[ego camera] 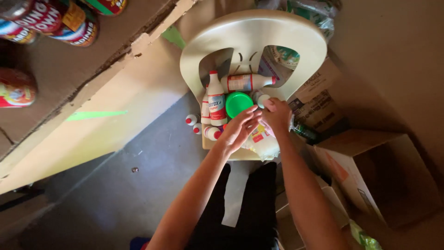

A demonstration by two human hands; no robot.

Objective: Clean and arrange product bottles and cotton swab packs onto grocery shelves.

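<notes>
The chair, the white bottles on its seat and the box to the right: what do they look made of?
Chair: apparently moulded plastic, cream, smooth with a soft sheen and one-piece cut-outs in the back.
White bottles: likely opaque plastic with red caps and glossy printed labels.
Box: brown corrugated cardboard, matt, with folded-open flaps.
Both hands, left hand and right hand, are at the bottles.

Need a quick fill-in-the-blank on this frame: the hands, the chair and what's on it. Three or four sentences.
1. The white bottles on the seat have ____ caps.
2. Beside them lies a round ____ lid.
3. They rest on a cream plastic ____.
4. The left hand and right hand meet over a clear bag, and an open cardboard ____ stands on the person's right.

Missing words: red; green; chair; box
</notes>
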